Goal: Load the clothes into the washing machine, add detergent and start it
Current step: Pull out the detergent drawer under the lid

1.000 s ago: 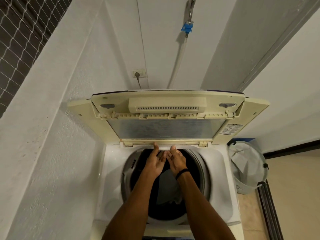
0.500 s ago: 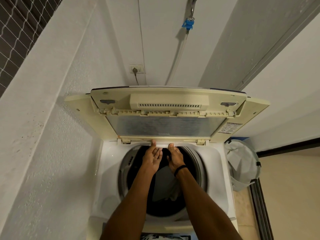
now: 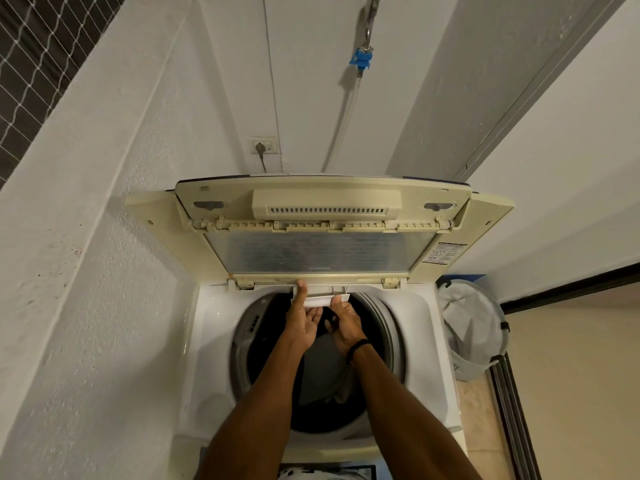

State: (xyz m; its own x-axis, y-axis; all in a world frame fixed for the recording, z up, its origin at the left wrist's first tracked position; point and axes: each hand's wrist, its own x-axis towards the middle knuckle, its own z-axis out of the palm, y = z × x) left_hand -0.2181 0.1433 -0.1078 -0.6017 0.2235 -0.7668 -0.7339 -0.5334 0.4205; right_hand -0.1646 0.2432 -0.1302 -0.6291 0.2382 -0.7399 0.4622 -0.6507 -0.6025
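Netting (image 3: 31, 53) over a dark opening sits far up and left of the hands, beyond a rough white wall (image 3: 86, 306). Above the left hand (image 3: 303, 322), a wall socket (image 3: 265, 146) holds a plug. That hand reaches to the back rim of the washing machine (image 3: 214, 341), palm turned inward, thumb pressed up at the left end of a small white drawer (image 3: 323, 296) under the raised lid's hinge, fingers loosely curled beneath it. The drawer juts out a little over the tub. The right hand (image 3: 346, 327), a dark band at its wrist, grips the drawer's front edge at the right end, thumb on top. Below and between both forearms, grey clothes (image 3: 322, 368) lie inside the dark drum. The cream lid (image 3: 322, 233) stands open above the hands. Higher up, a blue tap (image 3: 362, 60) feeds a hose running down the wall. Right of the right hand, beside the machine, stands a pale laundry basket (image 3: 474, 327) on the floor.
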